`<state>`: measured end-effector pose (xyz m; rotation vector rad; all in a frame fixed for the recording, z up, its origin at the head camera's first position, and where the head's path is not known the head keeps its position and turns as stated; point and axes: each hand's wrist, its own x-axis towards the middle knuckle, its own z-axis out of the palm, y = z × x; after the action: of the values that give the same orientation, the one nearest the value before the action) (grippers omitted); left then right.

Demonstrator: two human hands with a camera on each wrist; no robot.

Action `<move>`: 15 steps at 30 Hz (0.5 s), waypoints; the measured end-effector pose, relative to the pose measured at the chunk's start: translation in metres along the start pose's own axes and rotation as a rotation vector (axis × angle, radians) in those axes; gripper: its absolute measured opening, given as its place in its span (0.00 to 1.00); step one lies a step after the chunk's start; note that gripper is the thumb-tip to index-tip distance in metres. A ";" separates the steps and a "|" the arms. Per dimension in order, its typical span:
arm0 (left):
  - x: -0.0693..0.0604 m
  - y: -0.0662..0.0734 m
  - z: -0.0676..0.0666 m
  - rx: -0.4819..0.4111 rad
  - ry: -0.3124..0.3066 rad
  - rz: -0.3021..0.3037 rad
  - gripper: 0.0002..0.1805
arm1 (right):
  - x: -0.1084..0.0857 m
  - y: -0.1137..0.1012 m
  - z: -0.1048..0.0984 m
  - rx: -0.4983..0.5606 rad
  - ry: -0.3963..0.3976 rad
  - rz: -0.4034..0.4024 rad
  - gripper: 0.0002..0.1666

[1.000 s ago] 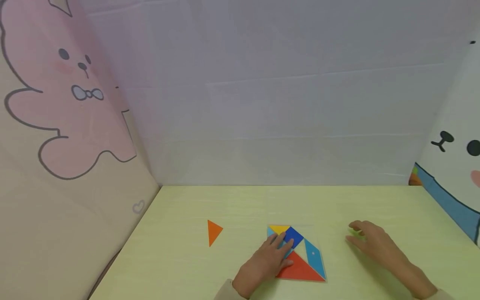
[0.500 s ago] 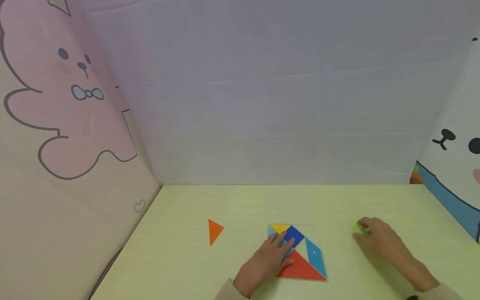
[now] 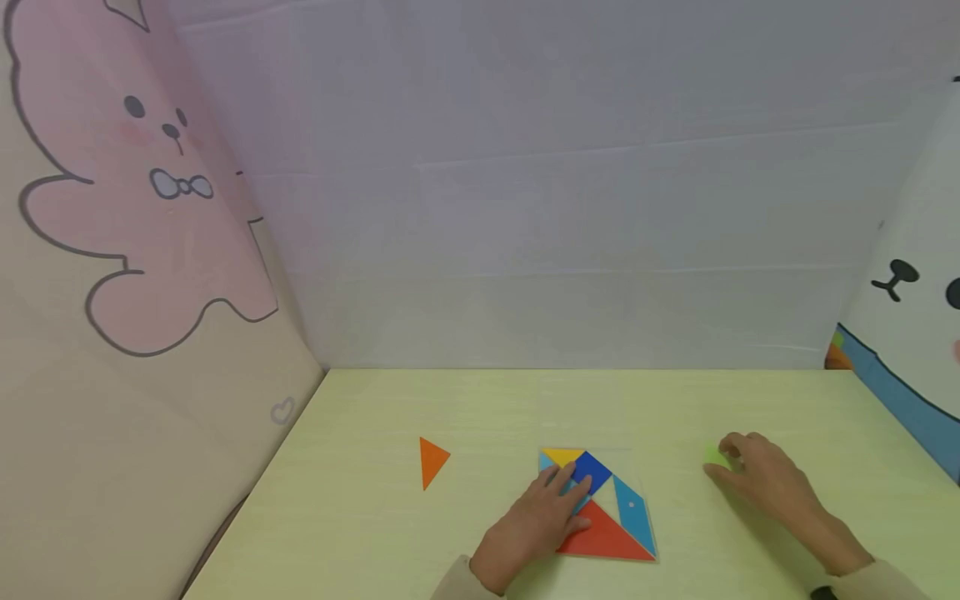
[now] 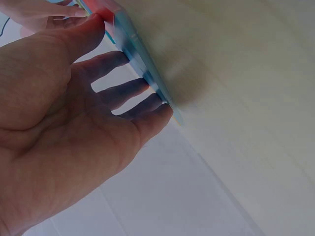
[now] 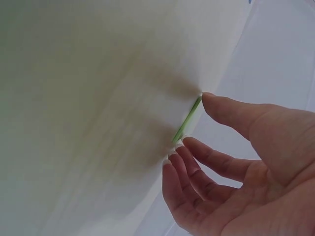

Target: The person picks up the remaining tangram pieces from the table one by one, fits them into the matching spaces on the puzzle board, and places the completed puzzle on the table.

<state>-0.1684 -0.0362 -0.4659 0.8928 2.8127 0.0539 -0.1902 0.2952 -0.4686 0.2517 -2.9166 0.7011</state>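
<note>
My left hand (image 3: 536, 518) rests with spread fingers on a flat tray of coloured shapes. Around it show a yellow piece (image 3: 564, 455), a blue square (image 3: 593, 472), a light-blue parallelogram (image 3: 634, 514) and a red triangle (image 3: 609, 536); the hand covers part of the tray. In the left wrist view, the fingertips of this hand (image 4: 78, 103) touch the tray (image 4: 140, 59). To the right, my right hand (image 3: 768, 482) pinches a small green piece (image 3: 714, 456) at the table surface. The right wrist view has the green piece (image 5: 187, 119) between thumb and fingers of the hand (image 5: 246, 167).
An orange triangle (image 3: 432, 462) lies on the pale yellow table (image 3: 360, 517), left of the tray. A whitish sheet (image 3: 525, 208) stands behind the table, with printed cartoon figures on both sides.
My right hand has moved slightly to the right and its thumb and fingers have closed on the green piece. The left hand stays on the tray.
</note>
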 end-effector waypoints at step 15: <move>0.002 0.002 -0.001 -0.001 -0.024 -0.018 0.32 | 0.002 0.005 0.003 0.016 -0.007 -0.018 0.16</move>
<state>-0.1688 -0.0337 -0.4655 0.8615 2.7975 0.0417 -0.1930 0.2984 -0.4732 0.2820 -2.9122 0.7233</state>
